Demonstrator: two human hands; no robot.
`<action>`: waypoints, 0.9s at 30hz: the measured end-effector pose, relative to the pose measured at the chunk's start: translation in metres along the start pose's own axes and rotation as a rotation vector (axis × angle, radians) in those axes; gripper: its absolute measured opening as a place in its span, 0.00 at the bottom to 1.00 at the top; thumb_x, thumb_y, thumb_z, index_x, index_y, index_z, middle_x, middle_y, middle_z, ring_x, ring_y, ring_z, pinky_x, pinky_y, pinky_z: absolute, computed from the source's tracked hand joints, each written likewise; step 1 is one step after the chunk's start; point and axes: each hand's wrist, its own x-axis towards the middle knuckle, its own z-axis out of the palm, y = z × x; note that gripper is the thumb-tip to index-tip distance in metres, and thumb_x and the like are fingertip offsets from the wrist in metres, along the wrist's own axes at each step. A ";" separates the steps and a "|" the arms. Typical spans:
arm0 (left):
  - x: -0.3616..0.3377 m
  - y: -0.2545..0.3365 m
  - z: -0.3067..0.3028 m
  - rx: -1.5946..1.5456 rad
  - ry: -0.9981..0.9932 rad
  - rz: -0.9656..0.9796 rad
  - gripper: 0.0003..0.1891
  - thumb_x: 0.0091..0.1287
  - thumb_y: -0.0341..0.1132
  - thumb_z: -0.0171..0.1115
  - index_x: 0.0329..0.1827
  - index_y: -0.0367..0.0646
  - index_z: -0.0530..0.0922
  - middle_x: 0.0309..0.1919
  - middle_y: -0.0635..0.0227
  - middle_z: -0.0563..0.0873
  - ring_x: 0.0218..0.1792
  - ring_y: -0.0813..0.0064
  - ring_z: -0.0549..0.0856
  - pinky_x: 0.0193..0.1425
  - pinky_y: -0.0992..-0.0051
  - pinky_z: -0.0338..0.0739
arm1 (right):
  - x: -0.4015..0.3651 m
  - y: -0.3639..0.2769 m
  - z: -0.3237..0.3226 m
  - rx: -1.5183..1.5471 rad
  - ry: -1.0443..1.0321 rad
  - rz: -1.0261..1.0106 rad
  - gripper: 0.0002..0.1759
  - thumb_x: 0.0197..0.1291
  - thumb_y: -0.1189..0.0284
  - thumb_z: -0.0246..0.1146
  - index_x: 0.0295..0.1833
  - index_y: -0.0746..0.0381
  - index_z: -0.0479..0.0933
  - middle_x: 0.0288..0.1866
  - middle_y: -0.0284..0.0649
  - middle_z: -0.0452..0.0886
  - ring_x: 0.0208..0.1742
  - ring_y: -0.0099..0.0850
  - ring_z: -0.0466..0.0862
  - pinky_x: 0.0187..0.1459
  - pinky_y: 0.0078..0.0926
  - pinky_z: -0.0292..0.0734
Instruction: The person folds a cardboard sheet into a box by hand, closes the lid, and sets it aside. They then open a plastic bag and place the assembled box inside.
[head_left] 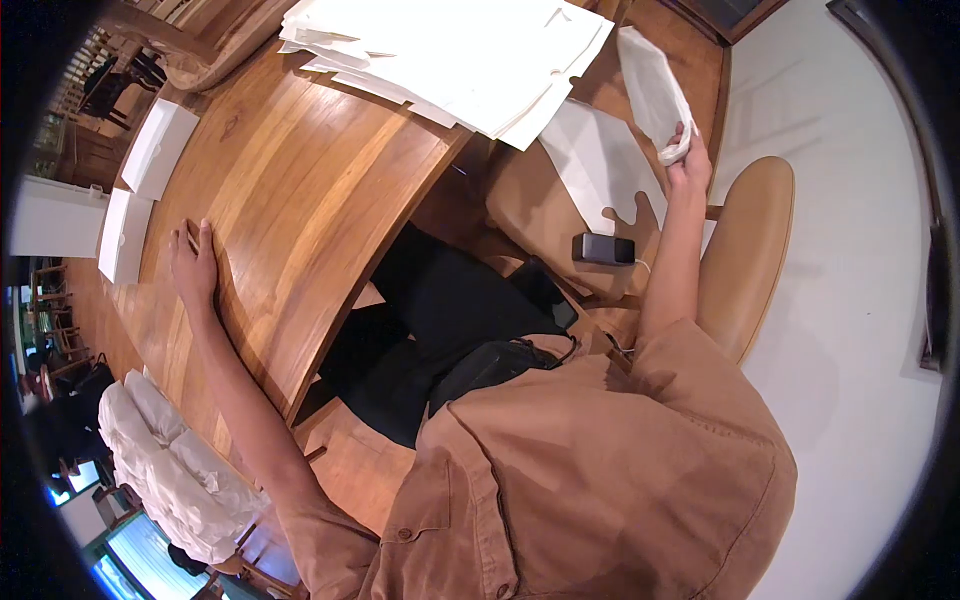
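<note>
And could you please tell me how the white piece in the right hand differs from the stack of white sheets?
The white piece is held off the table in the right hand, while the stack of white sheets lies on it. The white piece looks narrow and curved; the stack of white sheets is broad and layered, with uneven edges. Both are white.

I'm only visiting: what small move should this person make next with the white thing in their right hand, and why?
Perhaps the right hand should bring the white paper item over the wooden table: it is held out past the table's edge, while the left hand rests on the tabletop with nothing visible in its grasp.
</note>
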 end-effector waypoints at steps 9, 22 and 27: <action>-0.006 0.009 -0.006 -0.009 0.050 0.008 0.34 0.74 0.62 0.53 0.70 0.43 0.76 0.73 0.46 0.72 0.75 0.49 0.70 0.77 0.58 0.64 | -0.077 -0.051 0.127 0.099 0.075 -0.526 0.11 0.70 0.75 0.65 0.50 0.70 0.74 0.50 0.51 0.83 0.43 0.39 0.88 0.42 0.28 0.89; -0.010 0.005 -0.008 -0.085 0.154 0.174 0.28 0.73 0.55 0.60 0.64 0.43 0.81 0.64 0.47 0.81 0.66 0.49 0.79 0.70 0.57 0.71 | -0.324 0.083 0.303 0.003 -0.951 -0.459 0.11 0.62 0.85 0.65 0.49 0.66 0.77 0.33 0.32 0.83 0.30 0.14 0.81 0.29 0.10 0.72; -0.016 0.022 -0.018 -0.716 0.153 0.133 0.20 0.72 0.41 0.63 0.60 0.39 0.81 0.54 0.48 0.87 0.54 0.55 0.87 0.59 0.64 0.79 | -0.372 0.178 0.337 -0.404 -1.155 -0.356 0.04 0.58 0.81 0.68 0.38 0.64 0.80 0.31 0.41 0.88 0.31 0.29 0.89 0.32 0.24 0.81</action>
